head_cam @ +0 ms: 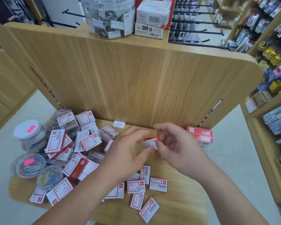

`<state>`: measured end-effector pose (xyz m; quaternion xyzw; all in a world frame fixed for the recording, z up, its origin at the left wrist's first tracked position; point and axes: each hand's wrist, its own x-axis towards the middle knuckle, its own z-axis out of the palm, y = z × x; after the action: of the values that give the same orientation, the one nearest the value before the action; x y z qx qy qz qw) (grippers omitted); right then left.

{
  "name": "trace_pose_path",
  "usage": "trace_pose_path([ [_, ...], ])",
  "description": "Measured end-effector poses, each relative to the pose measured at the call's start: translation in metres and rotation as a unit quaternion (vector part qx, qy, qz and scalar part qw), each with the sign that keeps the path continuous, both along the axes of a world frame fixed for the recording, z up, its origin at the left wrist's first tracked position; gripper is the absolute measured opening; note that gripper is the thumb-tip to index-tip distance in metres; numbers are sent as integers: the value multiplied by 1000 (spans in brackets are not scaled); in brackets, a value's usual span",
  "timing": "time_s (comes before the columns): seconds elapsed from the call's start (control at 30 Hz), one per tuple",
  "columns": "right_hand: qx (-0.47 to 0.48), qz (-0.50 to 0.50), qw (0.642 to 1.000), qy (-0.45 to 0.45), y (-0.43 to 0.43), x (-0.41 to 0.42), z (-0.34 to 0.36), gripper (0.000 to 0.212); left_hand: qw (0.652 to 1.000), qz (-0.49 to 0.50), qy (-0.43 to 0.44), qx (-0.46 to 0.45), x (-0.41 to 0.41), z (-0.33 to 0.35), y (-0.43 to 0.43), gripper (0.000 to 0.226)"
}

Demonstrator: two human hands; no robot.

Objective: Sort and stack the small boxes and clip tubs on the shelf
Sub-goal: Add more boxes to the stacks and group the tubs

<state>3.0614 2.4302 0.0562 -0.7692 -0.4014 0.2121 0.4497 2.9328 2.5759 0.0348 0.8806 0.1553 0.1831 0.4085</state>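
Head view. The left hand (128, 148) and right hand (178, 146) meet over the wooden shelf (178, 190), with one small box (150, 142) between their fingertips, held clear of the wood. The right hand's thumb and curled fingers pinch the box's right end. The left hand's fingers are spread and blurred; its thumb tip sits at the box's lower left corner, but I cannot tell whether it grips.

Just beyond the fingertips rises the upright back panel (136, 78), so there is little room on that side. Left of the left fingers lies a crowded pile of boxes (81, 143), with clear clip tubs (28, 164) and a white-lidded tub (28, 132) further out by the shelf's left edge. Right of the right fingers is a strip of bare wood, then a stack of red boxes (199, 135) against the panel near the shelf's right edge. Below the fingers the wood is bare; closer to the wrists loose boxes (157, 184) lie flat, and the forearms cross the rounded front edge.

The held box's long axis runs left to right, its right end slightly higher. Its white label faces up toward the camera, and its red side faces the back panel.
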Motion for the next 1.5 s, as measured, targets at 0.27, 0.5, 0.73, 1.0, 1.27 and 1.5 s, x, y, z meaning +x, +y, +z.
trace_pose_path([
  [0.27,8,-97,995,33,2,16,5,23,996,19,91,6,31,-20,22,24],
  [0.5,-7,-126,988,93,-10,23,1,13,987,59,151,-5,81,-47,25,4],
  [0.73,0,-146,986,80,-19,20,-8,17,957,84,210,183,93,-55,26,35],
  [1.0,-53,-149,986,54,-31,6,-23,13,951,72,241,178,90,-46,24,25],
  [1.27,-243,-22,969,-46,-46,-28,-57,35,920,-171,279,214,7,-28,13,33],
  [1.5,-179,-90,970,-138,-51,-19,-60,18,935,-145,210,246,7,-44,10,37],
])
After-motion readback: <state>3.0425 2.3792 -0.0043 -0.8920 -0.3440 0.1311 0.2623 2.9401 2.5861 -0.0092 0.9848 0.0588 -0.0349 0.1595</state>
